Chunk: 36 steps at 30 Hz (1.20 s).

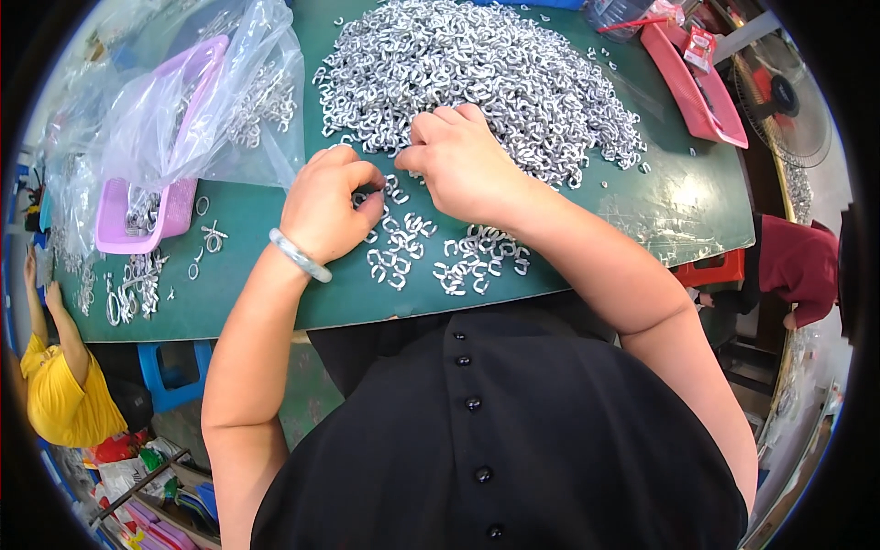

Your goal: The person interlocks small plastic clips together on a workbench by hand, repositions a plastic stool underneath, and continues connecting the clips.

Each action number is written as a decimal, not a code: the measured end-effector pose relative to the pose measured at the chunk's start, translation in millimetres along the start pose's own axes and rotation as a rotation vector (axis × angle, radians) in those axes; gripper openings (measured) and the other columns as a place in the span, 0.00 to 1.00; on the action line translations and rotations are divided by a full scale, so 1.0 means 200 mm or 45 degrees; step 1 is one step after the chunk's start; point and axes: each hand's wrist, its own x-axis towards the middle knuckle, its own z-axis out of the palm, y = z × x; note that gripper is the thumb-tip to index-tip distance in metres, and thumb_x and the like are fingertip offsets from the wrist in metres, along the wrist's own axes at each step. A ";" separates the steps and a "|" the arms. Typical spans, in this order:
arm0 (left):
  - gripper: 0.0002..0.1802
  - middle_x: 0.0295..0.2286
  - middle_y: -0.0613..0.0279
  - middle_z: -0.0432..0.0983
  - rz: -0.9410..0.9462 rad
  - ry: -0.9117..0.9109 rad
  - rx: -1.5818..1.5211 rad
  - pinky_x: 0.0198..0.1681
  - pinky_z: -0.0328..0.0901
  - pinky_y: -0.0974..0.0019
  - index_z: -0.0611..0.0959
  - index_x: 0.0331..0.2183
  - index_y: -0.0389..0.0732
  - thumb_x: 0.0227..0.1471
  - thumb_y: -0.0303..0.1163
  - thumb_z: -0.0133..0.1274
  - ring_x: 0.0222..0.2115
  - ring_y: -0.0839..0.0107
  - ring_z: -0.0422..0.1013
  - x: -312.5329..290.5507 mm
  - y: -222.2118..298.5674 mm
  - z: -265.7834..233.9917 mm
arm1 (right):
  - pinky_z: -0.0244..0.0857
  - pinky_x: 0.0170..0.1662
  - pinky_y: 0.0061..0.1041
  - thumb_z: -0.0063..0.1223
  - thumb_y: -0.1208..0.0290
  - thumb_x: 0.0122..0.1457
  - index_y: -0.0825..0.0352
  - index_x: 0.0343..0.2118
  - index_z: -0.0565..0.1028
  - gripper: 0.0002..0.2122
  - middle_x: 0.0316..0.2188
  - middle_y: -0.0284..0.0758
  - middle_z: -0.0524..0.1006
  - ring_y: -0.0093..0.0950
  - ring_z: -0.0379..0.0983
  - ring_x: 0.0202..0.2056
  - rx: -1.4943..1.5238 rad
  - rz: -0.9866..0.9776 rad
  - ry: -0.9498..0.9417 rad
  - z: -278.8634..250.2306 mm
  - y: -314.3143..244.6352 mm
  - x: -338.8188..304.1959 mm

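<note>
Metal hooks [477, 82] lie heaped on the green table [697, 202], a smaller scatter [440, 257] just below both hands. Left hand [325, 206] curls tight, fingertips pinching one hook; right hand [458, 165] pinches too, its catch hidden.

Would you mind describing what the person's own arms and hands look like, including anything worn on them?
Both forearms are bare, with no sleeves reaching them and no gloves on the left hand or right hand. The left wrist carries a smooth, pale grey-green bangle, rounded and glossy. No ring or watch shows on either hand. The person wears a black garment with a row of dark round buttons.
</note>
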 end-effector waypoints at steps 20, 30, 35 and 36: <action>0.10 0.27 0.57 0.73 0.047 0.028 -0.068 0.36 0.64 0.61 0.81 0.30 0.38 0.39 0.26 0.60 0.32 0.57 0.69 0.00 0.09 0.07 | 0.55 0.43 0.33 0.52 0.72 0.45 0.61 0.22 0.77 0.03 0.28 0.32 0.69 0.31 0.66 0.37 -0.039 -0.025 0.126 -0.09 -0.01 -0.20; 0.12 0.26 0.58 0.72 -0.154 -0.055 -0.179 0.32 0.65 0.66 0.79 0.29 0.36 0.37 0.24 0.62 0.28 0.65 0.69 -0.01 0.10 0.10 | 0.55 0.43 0.32 0.51 0.69 0.48 0.60 0.22 0.78 0.05 0.27 0.32 0.68 0.30 0.66 0.37 -0.023 -0.027 0.096 -0.03 -0.04 -0.16; 0.10 0.26 0.60 0.71 -0.193 -0.087 -0.206 0.32 0.65 0.69 0.79 0.29 0.35 0.39 0.23 0.62 0.27 0.70 0.69 -0.01 0.06 0.07 | 0.54 0.43 0.32 0.50 0.69 0.48 0.59 0.21 0.79 0.06 0.27 0.32 0.68 0.30 0.66 0.38 -0.037 -0.020 0.072 -0.02 -0.03 -0.18; 0.10 0.27 0.61 0.71 -0.211 -0.082 -0.262 0.32 0.65 0.70 0.79 0.29 0.34 0.40 0.22 0.62 0.27 0.71 0.69 -0.02 0.05 0.07 | 0.54 0.44 0.32 0.50 0.69 0.48 0.59 0.21 0.79 0.06 0.27 0.31 0.69 0.30 0.66 0.38 -0.018 -0.024 0.083 -0.02 -0.03 -0.18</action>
